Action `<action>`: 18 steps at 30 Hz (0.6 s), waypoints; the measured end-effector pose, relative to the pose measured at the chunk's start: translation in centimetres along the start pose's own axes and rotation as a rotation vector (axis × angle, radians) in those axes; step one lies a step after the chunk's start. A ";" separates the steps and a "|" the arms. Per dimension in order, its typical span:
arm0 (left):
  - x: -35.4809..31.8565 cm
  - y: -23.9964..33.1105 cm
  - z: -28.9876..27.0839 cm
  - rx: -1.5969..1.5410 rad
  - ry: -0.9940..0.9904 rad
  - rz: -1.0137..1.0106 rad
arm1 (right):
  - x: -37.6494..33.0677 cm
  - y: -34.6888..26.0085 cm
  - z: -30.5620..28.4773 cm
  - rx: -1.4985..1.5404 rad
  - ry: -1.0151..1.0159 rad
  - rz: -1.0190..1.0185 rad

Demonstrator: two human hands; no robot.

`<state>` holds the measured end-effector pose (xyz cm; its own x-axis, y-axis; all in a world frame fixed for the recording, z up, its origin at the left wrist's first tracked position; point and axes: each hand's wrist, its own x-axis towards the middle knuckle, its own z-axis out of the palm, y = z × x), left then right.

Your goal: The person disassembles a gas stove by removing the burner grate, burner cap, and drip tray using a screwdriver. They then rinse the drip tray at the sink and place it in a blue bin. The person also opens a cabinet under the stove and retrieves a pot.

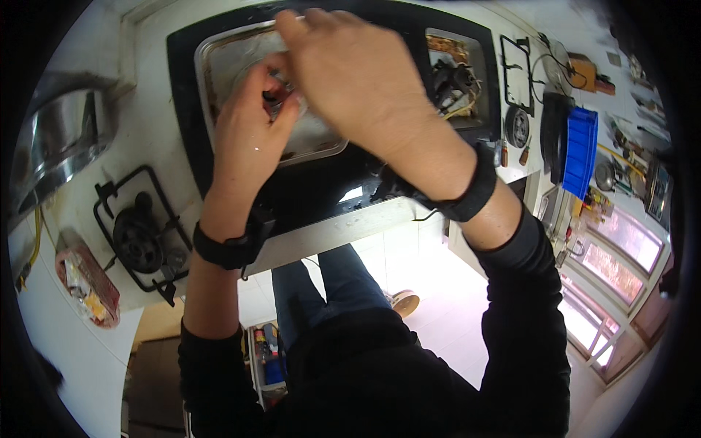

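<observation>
Both my hands are over the left opening of a black glass gas stove. Bent fingers of my left hand close around a small, shiny, dark-and-metallic part, mostly covered by the fingers. Just above and to the right, my right hand hangs with its back toward me and its fingers curled past the left fingertips. What those fingers grip, if anything, is hidden. Beneath the hands lies a worn metal drip pan with brown stains along its rim.
In the stove's right opening sits a bare burner assembly with wires. A pan support and burner head lie left; another support and burner head lie right, near wooden-handled tools and a blue tray. A steel pot stands far left.
</observation>
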<state>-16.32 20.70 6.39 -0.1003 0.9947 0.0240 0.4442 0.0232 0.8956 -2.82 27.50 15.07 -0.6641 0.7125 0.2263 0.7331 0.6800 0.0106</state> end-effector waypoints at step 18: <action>2.3 -0.3 1.0 0.109 -0.045 0.098 | -0.6 2.1 -0.5 0.218 0.064 -0.178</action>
<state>-15.82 23.10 5.69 -0.0130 0.9961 0.0869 0.5444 -0.0658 0.8363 -0.81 28.43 15.45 -0.7638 0.5711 0.3008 0.5525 0.8194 -0.1529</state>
